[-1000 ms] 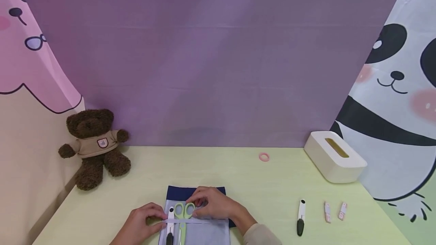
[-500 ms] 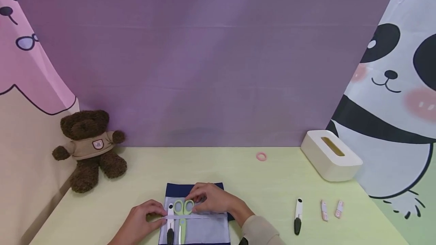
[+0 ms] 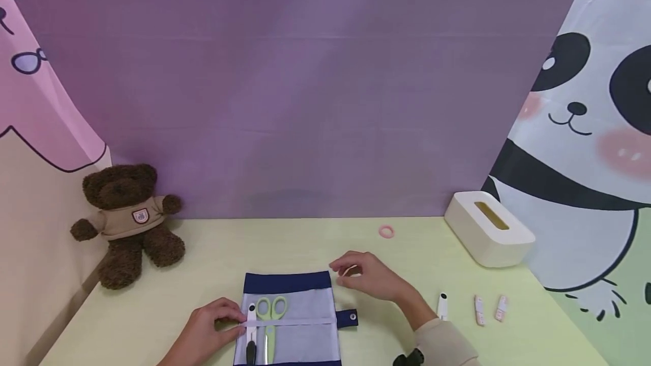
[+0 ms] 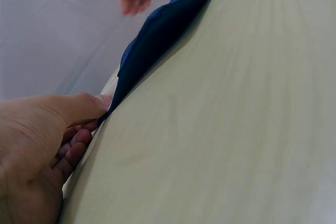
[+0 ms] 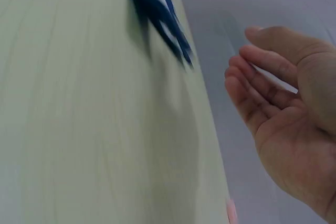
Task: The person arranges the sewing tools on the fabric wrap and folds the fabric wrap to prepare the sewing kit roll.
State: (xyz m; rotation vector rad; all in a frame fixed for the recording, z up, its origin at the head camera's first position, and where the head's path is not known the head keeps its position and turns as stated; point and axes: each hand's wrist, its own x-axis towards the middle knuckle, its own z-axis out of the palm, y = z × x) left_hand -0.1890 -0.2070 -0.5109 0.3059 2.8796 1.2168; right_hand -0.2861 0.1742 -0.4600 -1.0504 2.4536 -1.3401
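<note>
A navy-edged cloth pouch [image 3: 305, 346] lies unfolded at the table's front, its snap tab [image 3: 347, 318] sticking out on the right. Under its thin band sit green-handled scissors [image 3: 270, 321] and a white and black cutter [image 3: 251, 332]. My left hand [image 3: 208, 329] pinches the pouch's left edge at the band; the left wrist view shows thumb and fingers of that hand [image 4: 42, 140] on the edge. Above and right of the pouch hovers my right hand [image 3: 373, 277], fingers loosely bent around nothing, as the right wrist view of the hand [image 5: 294, 103] also shows.
On the right lie a second cutter [image 3: 443, 306], partly behind my right sleeve, and two small pink-white items [image 3: 480, 310]. Farther back are a pink ring [image 3: 386, 231] and a white tissue box [image 3: 488, 230]. A brown teddy bear [image 3: 129, 225] sits back left.
My right hand has left the scissors' handles and moved right, off the pouch, uncovering the snap tab. The left hand keeps its pinch. The head view has shifted slightly.
</note>
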